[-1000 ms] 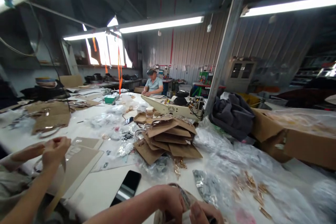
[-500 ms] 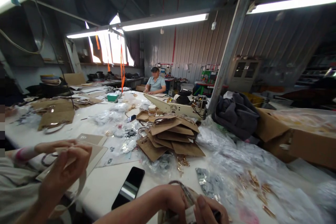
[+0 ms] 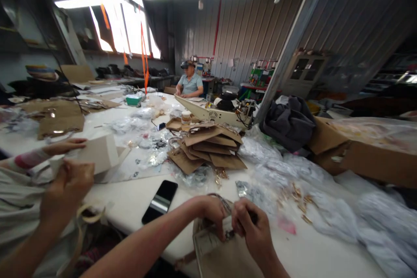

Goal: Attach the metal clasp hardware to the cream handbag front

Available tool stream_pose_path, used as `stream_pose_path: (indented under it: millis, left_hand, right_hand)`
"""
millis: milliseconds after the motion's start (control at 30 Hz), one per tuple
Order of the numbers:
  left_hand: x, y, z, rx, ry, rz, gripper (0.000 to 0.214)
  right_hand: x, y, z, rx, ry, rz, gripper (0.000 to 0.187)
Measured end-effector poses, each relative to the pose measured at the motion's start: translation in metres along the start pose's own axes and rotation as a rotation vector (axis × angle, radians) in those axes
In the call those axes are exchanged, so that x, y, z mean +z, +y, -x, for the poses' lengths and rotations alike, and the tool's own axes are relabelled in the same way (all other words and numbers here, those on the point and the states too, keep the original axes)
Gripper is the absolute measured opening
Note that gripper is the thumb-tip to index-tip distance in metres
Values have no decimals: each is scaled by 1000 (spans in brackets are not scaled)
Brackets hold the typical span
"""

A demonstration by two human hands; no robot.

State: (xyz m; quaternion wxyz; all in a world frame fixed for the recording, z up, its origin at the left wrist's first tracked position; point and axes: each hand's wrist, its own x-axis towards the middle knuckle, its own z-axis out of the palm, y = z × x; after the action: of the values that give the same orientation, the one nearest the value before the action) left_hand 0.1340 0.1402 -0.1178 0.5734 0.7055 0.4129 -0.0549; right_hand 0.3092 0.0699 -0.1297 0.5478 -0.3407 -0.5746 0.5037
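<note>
At the near table edge lies a brown bag (image 3: 228, 258) with a light inner panel and a thin curved handle at its upper edge. My left hand (image 3: 213, 213) is closed on that upper edge, fingers curled over it. My right hand (image 3: 250, 221) is a fist against the same edge, beside a small metal fitting (image 3: 230, 234). Something dark shows within its curled fingers, too small to make out. A black phone (image 3: 160, 202) lies on the table left of the bag, and gold metal pieces (image 3: 220, 174) lie beyond it.
Brown bags (image 3: 208, 150) are piled ahead. Clear plastic bags (image 3: 293, 173) with gold fittings spread rightward, before a cardboard box (image 3: 374, 156). At left, a co-worker's hands (image 3: 70, 178) hold a pale panel (image 3: 99, 154). Another person (image 3: 190, 82) sits across the table.
The view has tilted down, showing more of the bag. My right hand has turned from spread around the bag's edge into a fist at its fitting. The co-worker has raised a pale panel.
</note>
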Motion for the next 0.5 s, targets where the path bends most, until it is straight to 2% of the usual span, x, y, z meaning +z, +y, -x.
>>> stream_pose_path:
  millis: [100,267,500]
  left_hand:
    - [2,-1,6,-43,20,47,35]
    - [5,-10,-1,-80,5,187,36]
    - [8,-8,1,-91,18,208,35]
  right_hand:
    - [6,-17,-2,27,21,-97,60]
    - [10,-26,-11,61,142,-219,68]
    - [11,-22,-6,17,82,-230,67]
